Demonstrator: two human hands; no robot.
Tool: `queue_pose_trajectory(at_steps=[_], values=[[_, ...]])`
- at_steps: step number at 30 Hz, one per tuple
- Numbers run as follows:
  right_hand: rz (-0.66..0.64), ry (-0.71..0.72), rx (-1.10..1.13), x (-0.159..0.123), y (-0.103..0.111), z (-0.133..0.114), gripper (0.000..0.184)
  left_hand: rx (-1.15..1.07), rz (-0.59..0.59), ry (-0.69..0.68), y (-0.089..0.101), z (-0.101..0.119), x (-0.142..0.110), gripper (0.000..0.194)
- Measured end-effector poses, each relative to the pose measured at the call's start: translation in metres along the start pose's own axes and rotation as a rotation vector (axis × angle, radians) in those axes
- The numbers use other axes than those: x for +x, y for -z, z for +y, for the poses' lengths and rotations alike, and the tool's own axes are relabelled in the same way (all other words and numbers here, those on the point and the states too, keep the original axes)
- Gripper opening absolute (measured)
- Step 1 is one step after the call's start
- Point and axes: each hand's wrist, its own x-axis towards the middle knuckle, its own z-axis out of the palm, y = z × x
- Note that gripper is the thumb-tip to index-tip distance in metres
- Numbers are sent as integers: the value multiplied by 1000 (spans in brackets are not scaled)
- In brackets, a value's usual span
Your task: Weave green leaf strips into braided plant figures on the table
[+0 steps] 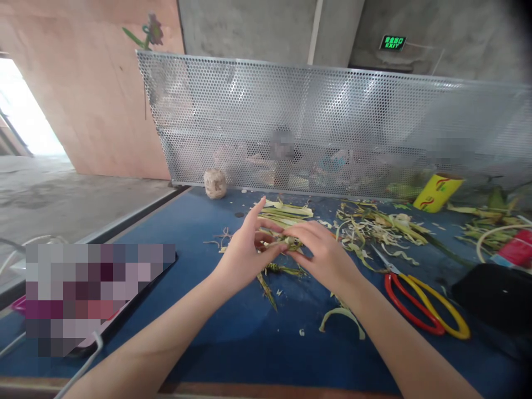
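Observation:
Both hands meet over the middle of the blue table (pixel 249 343). My left hand (pixel 249 244) is closed with its fingertips around a small bundle of green plant strips (pixel 293 242), one finger pointing up. My right hand (pixel 318 246) pinches the same bundle from the other side, thumb below. The fingers partly hide what they hold. Just behind my hands lie pale green cut stalks (pixel 286 210). Dry, dark plant bits (pixel 266 288) lie on the table below them. A curved peel strip (pixel 343 318) rests by my right wrist.
Scissors (pixel 415 299) with one red and one yellow handle lie right of my right arm. Plant scraps (pixel 386 224) are heaped behind them, near a yellow roll (pixel 438 192). A perforated metal screen (pixel 249 105) borders the far edge. At left lies a blurred-out device (pixel 100 293) with a white cable.

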Motion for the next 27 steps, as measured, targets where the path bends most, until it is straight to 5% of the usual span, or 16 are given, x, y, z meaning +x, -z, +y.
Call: queue_pose_trajectory(at_steps=[7, 15, 21, 27], values=[[27, -106, 32, 0, 0, -5, 49, -175, -74, 37, 2, -1, 3, 76], [235, -63, -130, 3, 11, 2, 43, -342, 87, 138, 6, 1, 10, 73], [173, -273, 57, -1, 7, 3, 43, -390, 91, 174, 6, 2, 10, 74], [235, -334, 273, 1, 8, 2, 36, -398, 52, 217, 7, 2, 10, 76]])
